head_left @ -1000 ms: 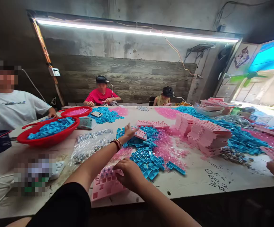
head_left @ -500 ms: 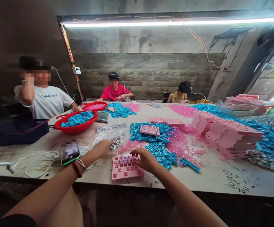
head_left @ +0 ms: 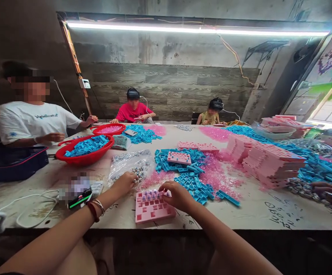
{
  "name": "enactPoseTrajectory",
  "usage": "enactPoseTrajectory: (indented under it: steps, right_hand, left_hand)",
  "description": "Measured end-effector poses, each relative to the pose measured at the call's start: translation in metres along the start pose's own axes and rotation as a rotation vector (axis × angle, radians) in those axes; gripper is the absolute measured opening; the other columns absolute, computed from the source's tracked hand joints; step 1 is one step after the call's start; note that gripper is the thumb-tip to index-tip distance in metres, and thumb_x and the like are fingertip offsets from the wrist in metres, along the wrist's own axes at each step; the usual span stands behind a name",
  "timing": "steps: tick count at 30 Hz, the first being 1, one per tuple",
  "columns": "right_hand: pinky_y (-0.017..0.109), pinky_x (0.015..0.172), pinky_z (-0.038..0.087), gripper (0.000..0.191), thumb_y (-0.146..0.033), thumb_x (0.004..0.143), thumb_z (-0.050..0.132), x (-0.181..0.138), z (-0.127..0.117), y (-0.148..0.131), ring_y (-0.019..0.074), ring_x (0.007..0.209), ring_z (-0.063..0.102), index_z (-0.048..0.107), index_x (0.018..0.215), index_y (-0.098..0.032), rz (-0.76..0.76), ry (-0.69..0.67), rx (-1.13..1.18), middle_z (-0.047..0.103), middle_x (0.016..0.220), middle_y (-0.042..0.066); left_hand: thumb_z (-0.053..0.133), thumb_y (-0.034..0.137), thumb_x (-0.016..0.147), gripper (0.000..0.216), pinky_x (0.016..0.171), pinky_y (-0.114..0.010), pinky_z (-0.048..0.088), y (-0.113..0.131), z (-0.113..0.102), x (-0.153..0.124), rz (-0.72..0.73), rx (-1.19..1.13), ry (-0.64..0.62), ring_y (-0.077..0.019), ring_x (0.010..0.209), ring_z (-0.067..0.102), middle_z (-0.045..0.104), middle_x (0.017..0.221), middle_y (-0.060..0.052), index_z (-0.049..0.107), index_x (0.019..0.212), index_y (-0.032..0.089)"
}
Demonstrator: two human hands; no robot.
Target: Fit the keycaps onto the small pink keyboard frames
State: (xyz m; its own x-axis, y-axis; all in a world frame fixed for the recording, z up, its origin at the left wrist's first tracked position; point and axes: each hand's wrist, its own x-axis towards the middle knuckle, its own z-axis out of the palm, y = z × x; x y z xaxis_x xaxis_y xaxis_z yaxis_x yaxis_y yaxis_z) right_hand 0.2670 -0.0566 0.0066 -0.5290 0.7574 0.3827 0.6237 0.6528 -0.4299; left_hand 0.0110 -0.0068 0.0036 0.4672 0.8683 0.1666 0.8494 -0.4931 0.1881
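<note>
A pink tray (head_left: 154, 214) with square holes lies flat near the table's front edge. Small clear-and-purple pieces (head_left: 151, 195) fill part of its back row. My right hand (head_left: 177, 194) is closed in a pinch at the right end of that row; its fingertips hide whatever they hold. To the left, my left hand (head_left: 125, 183) has its fingers bent together at a heap of small metallic parts (head_left: 139, 172) on a clear plastic bag (head_left: 120, 164). I cannot make out what is between those fingers. Blue plastic pieces (head_left: 193, 187) lie beyond my right hand.
Pink bits (head_left: 220, 177) are scattered mid-table, near stacked pink trays (head_left: 271, 162). A red basket (head_left: 82, 158) of blue pieces and a phone (head_left: 80, 196) with a cable are at left. Three co-workers sit beyond; another person's hand (head_left: 330, 191) reaches in at right.
The view has shifted slightly. Both my hands stay near the same spots. The co-worker at left has lowered a raised hand towards the basket, and another person's hand has appeared at right.
</note>
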Motion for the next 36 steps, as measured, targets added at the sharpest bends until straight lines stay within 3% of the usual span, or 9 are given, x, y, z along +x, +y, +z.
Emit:
enactPoseTrajectory:
  steps: [5,8,13,19,26,30,36]
  right_hand:
    - [0.025,0.071,0.043,0.024,-0.005,0.066,0.058,0.002,-0.002,0.000,0.0138,0.074,0.058,0.065,0.084,-0.019,-0.003,-0.001,0.002,0.064,0.079,0.001]
    - [0.025,0.070,0.044,0.024,-0.005,0.066,0.058,0.004,-0.002,-0.002,0.0136,0.073,0.059,0.064,0.084,-0.019,-0.001,0.020,-0.005,0.064,0.078,0.001]
    - [0.025,0.071,0.044,0.022,-0.009,0.069,0.058,0.006,-0.003,-0.006,0.0138,0.074,0.059,0.062,0.088,-0.019,-0.045,0.062,0.034,0.064,0.079,0.001]
    - [0.026,0.071,0.044,0.020,-0.010,0.070,0.058,0.006,-0.001,-0.010,0.0151,0.078,0.059,0.062,0.087,-0.019,-0.060,0.046,0.053,0.065,0.084,0.002]
    - [0.029,0.079,0.044,0.038,-0.007,0.068,0.056,0.011,0.010,-0.022,0.0164,0.088,0.058,0.055,0.104,-0.019,-0.064,0.046,0.055,0.066,0.089,0.002]
    - [0.029,0.080,0.044,0.033,-0.009,0.070,0.057,0.014,0.016,-0.026,0.0170,0.090,0.058,0.056,0.102,-0.018,-0.078,0.011,0.028,0.066,0.093,0.003]
    - [0.030,0.079,0.045,0.026,-0.009,0.072,0.057,0.011,0.023,-0.024,0.0184,0.091,0.058,0.059,0.096,-0.020,-0.116,0.015,0.045,0.065,0.093,0.004]
  left_hand:
    - [0.049,0.009,0.070,0.019,0.078,-0.030,0.041,0.003,-0.013,-0.006,-0.022,-0.055,0.007,-0.0217,0.087,0.055,0.066,0.082,-0.007,0.066,0.074,0.018]
    - [0.056,0.017,0.070,0.017,0.076,-0.029,0.043,0.021,-0.022,-0.015,-0.092,-0.239,0.083,-0.0204,0.084,0.057,0.067,0.085,-0.005,0.067,0.082,0.018]
    - [0.058,0.022,0.068,0.014,0.063,-0.023,0.046,0.053,-0.025,-0.034,-0.104,-0.525,0.055,-0.0146,0.068,0.060,0.066,0.075,-0.001,0.067,0.077,0.018]
    - [0.056,0.017,0.063,0.011,0.058,-0.022,0.044,0.054,-0.018,-0.040,-0.177,-0.502,-0.036,-0.0147,0.065,0.059,0.064,0.069,-0.001,0.063,0.071,0.015]
    - [0.059,0.017,0.061,0.012,0.058,-0.022,0.043,0.052,-0.016,-0.037,-0.143,-0.412,-0.093,-0.0152,0.066,0.058,0.063,0.073,-0.003,0.065,0.070,0.015]
    - [0.057,0.015,0.063,0.012,0.061,-0.023,0.040,0.049,-0.016,-0.033,-0.100,-0.263,-0.110,-0.0156,0.068,0.056,0.064,0.070,-0.004,0.069,0.067,0.015]
    - [0.051,0.017,0.066,0.019,0.051,-0.020,0.032,0.052,-0.019,-0.036,-0.092,-0.270,-0.212,-0.0106,0.053,0.048,0.060,0.056,-0.001,0.069,0.067,0.012]
